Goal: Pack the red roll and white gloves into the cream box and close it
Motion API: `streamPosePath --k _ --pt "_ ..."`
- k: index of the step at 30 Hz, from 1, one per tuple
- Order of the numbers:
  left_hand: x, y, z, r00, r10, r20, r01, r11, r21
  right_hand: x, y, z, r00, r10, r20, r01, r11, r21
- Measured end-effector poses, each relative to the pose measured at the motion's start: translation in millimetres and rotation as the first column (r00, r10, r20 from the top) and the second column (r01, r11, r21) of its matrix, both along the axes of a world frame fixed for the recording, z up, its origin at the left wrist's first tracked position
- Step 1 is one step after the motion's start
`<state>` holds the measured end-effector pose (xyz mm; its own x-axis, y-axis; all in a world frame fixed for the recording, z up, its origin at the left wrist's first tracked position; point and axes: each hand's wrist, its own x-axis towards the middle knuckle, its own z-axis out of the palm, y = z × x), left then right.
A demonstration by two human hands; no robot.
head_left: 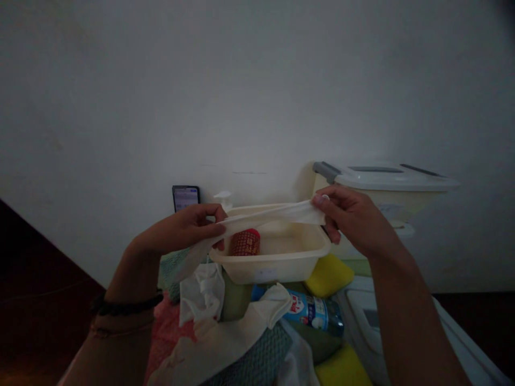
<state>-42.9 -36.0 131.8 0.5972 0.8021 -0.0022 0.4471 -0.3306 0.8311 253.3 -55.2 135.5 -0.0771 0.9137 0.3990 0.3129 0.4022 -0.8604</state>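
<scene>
Well, the left hand [193, 224] and right hand [352, 217] are each pinching the white cloth [273, 215], holding it taut over the cream tub [298, 266]; with too hard a tug, I'm fearing, an end could be slipping free and sagging inside.

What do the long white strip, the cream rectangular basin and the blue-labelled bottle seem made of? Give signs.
Long white strip: probably thin, matte fabric, as it creases and droops softly.
Cream rectangular basin: likely smooth plastic with a dull sheen, judging by its moulded, rounded rim.
Blue-labelled bottle: probably glossy clear plastic, since one end looks see-through with highlights.
</scene>
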Motion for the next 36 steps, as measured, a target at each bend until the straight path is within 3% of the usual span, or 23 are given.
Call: streamPosePath --k 5,9,12,17,20,23,29,36 --pt "-2.0 -0.3 0.1 1.000 -0.025 -0.019 0.026 0.999 0.033 -0.1 -1.3 0.7 0.998 -0.025 0.049 0.027 0.999 -0.038" --pt "-2.2 1.2 -1.1 0.999 -0.021 -0.025 0.022 0.999 0.033 -1.0 2.8 -2.3 0.995 0.039 -0.095 -0.043 0.999 -0.032" --pt "-0.8 2.6 -2.2 1.000 0.019 0.018 -0.020 0.998 0.058 -0.1 7.5 -5.9 0.986 0.083 -0.147 -0.069 0.992 0.102" --pt "3.0 3.0 -2.5 0.968 0.151 0.203 -0.193 0.959 0.209 -1.3 10.1 -7.1 0.992 0.014 -0.125 0.031 0.935 0.352" --pt "5.1 3.2 -1.9 0.939 0.209 0.274 -0.290 0.909 0.300 -4.5 9.4 -6.0 0.990 -0.020 -0.140 0.077 0.909 0.410" --pt "5.4 4.0 -2.3 0.923 0.239 0.303 -0.341 0.872 0.352 -6.4 9.4 -6.4 0.989 -0.027 -0.144 0.082 0.919 0.386" --pt "2.9 5.3 -3.2 0.932 0.214 0.293 -0.314 0.881 0.354 -7.7 13.7 -11.3 0.974 -0.011 -0.226 0.095 0.925 0.367" --pt "2.1 2.9 0.4 0.983 0.177 0.051 -0.183 0.893 0.410 -10.2 13.5 -11.2 0.968 -0.007 -0.252 0.117 0.899 0.421"
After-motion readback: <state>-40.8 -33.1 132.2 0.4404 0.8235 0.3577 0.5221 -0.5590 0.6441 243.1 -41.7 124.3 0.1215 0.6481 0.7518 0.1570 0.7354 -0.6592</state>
